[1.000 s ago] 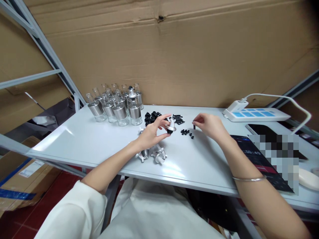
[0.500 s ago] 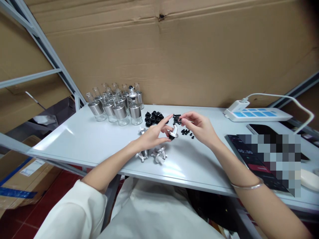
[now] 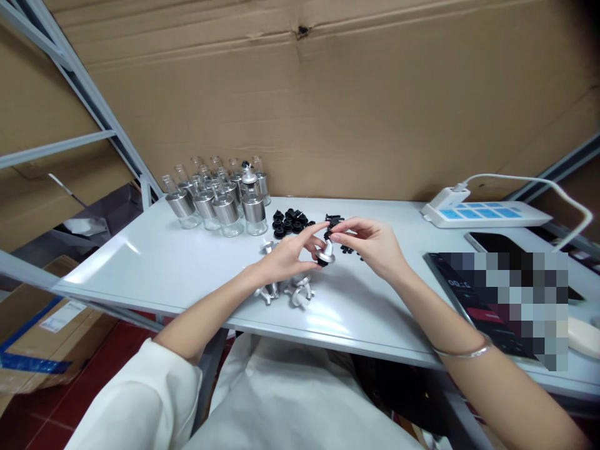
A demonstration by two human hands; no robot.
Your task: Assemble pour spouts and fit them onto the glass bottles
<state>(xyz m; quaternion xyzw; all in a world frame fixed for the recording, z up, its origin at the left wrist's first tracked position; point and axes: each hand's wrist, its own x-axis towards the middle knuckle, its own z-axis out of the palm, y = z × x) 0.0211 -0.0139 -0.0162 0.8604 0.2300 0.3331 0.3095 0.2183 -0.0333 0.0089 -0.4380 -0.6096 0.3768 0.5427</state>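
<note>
My left hand (image 3: 287,257) grips a silver bottle pourer (image 3: 329,251) with a black stopper underneath, thumb below it and fingers behind. At the tip of its spout, a small black cap (image 3: 327,235) is pinched between the thumb and fingers of my right hand (image 3: 375,245). The cap touches the spout; whether it sits fully on it, I cannot tell. Below my left hand lie several silver pourer tops (image 3: 300,294). Black stoppers (image 3: 288,222) are heaped behind it. Beyond my right hand are small black parts (image 3: 334,219), partly hidden by the fingers.
Several glass bottles with metal bands (image 3: 227,209) stand at the back left; one carries a pourer (image 3: 249,174). To the right are a white power strip (image 3: 492,215) with a cable, a phone showing a timer (image 3: 462,294) and another dark device (image 3: 497,245). Cardboard (image 3: 328,112) walls the back.
My right hand has moved left and slightly down, bringing the black cap to the spout's tip. My left hand keeps its hold on the pourer, almost still.
</note>
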